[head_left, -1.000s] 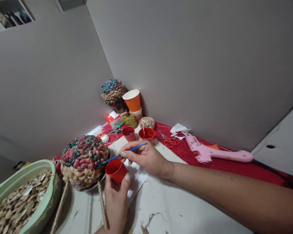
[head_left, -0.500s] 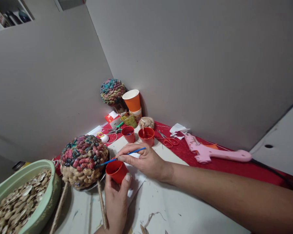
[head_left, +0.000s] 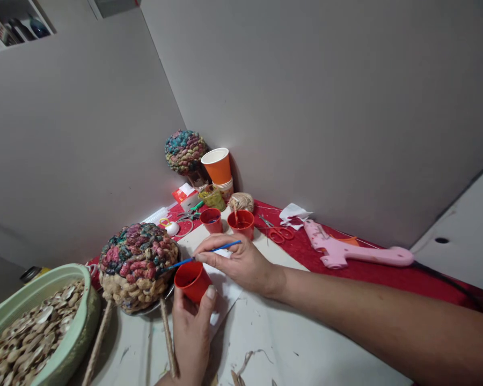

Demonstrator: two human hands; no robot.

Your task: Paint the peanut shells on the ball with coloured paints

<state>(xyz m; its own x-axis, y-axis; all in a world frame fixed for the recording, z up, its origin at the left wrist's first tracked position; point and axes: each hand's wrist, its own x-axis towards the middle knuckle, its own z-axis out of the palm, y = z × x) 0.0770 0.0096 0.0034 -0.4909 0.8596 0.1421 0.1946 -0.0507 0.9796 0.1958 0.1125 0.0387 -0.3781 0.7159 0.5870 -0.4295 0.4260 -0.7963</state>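
My left hand [head_left: 193, 327] is wrapped round a small red cup [head_left: 192, 282] with dark contents, held just right of a round ball of peanut shells [head_left: 139, 265]. The ball's upper part is painted pink, red, teal and black; its lower part is bare tan. Twine-wrapped sticks [head_left: 167, 332] slant down from it. Between the thumb and fingers of my right hand [head_left: 241, 262] is a thin blue brush [head_left: 209, 252]. It passes over the cup, and its tip is at the painted right side of the ball.
A green basket of shells [head_left: 89, 321] stands at the left. Behind are red cups [head_left: 241, 224], orange cups [head_left: 218, 166], a twine ball [head_left: 243, 202] and a second painted ball [head_left: 185, 151]. Scissors [head_left: 280, 235] and a pink glue gun [head_left: 358, 254] lie at the right.
My right hand and the brush have shifted very slightly right and up. My left hand still holds the cup in nearly the same place.
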